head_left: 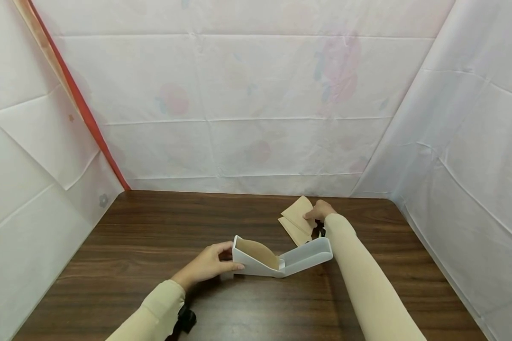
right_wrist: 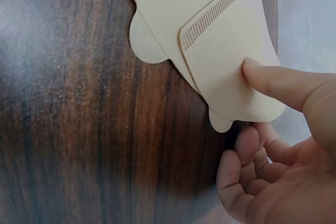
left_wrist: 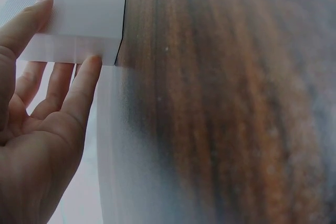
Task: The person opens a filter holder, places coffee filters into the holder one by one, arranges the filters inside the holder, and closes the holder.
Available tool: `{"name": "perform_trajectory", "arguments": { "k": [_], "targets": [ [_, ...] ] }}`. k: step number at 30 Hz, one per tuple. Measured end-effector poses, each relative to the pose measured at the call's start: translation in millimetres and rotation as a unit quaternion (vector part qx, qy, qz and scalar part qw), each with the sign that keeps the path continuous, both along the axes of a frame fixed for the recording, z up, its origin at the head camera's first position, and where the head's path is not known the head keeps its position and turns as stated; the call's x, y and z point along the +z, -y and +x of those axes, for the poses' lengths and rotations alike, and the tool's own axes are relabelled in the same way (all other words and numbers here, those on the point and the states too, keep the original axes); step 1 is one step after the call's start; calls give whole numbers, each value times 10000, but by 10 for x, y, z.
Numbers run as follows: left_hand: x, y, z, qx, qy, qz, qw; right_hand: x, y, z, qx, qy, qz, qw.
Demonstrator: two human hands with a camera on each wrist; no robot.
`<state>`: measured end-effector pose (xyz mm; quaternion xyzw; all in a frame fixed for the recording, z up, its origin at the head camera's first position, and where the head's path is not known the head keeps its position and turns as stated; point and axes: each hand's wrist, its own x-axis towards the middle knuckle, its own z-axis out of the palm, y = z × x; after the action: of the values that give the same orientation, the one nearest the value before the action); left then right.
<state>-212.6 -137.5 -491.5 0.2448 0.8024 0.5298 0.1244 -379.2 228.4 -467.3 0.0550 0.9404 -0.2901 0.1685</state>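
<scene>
My left hand point(head_left: 209, 263) grips the left end of a pale grey-white box point(head_left: 256, 264), its thumb on the front face. The box stands with its hinged lid point(head_left: 308, 256) swung out to the right. Inside the box a tan paper sheet with a curved top point(head_left: 258, 251) shows. Behind the lid, my right hand point(head_left: 321, 211) pinches tan paper coffee filters point(head_left: 297, 213) by their right edge. In the right wrist view the thumb presses on the top filter point(right_wrist: 226, 61), which has a crimped seam, while the other fingers curl beneath. Another filter point(right_wrist: 173, 3) lies under it.
The dark wood table point(head_left: 175, 218) reaches back to a white patterned cloth wall point(head_left: 247, 94). Cloth also hangs at the left and right sides, with a red strip point(head_left: 85, 109) in the left corner. A black strap device point(head_left: 186, 319) sits on the left wrist.
</scene>
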Motion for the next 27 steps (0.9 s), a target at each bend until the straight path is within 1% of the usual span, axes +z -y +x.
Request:
{"name": "perform_trajectory", "arguments": {
  "k": [5,9,12,14,17,24,27],
  "targets": [
    [-4,0,-4,6,32,33,10000,-4,-15,43,9,96,-239,9997],
    [-11,0,-3,0,31,55,10000,-11,-32,65,16,57,-365,9993],
    [-9,-1,4,-2,45,51,10000,-31,-59,73,1,69,-567,9984],
    [-11,2,8,-1,50,48,10000,-42,-77,76,74,68,-714,9974],
    [-9,6,13,-12,75,70,9999,-49,-103,86,30,88,-917,9957],
    [22,6,26,-18,38,114,9999,-46,-127,78,-148,121,-1016,9946],
    [36,2,34,-47,32,173,9998,-54,-141,76,-175,47,-1109,9937]
  ]
}}
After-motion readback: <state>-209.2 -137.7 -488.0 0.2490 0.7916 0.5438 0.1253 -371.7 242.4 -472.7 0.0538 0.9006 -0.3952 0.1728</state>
